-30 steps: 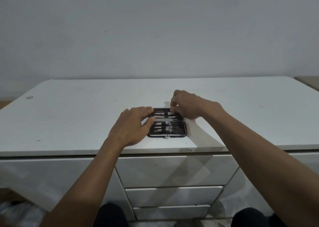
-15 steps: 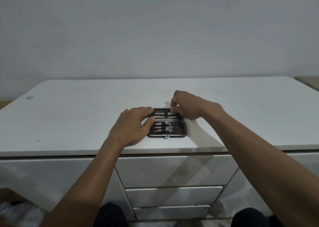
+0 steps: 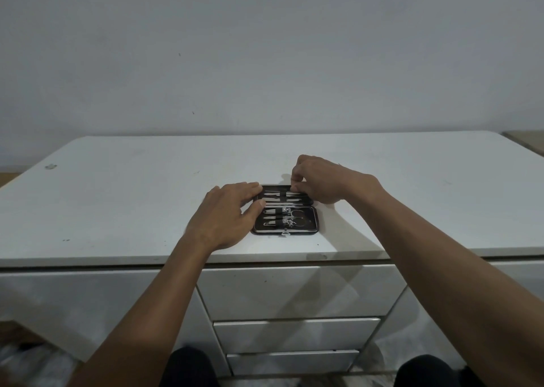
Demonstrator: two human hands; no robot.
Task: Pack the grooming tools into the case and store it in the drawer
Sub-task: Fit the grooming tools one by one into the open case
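Both forearms reach forward over the white dresser's front edge. Below them, three drawers (image 3: 297,291) sit shut in the front. The left hand (image 3: 226,214) lies palm down, fingers loosely spread and flat, its fingertips on the left edge of the case (image 3: 285,210) while the thumb presses beside the near half. That case lies open and flat on the dresser top (image 3: 117,198), near the front edge: black, with a shiny rim, two halves one behind the other. The near half holds clippers and scissors (image 3: 297,218) under a strap; the far half carries slim metal tools (image 3: 282,197) in a row. The right hand (image 3: 321,180) is curled, knuckles up, fingertips pinched at the right end of that far row; whether it grips a tool, I can't tell.
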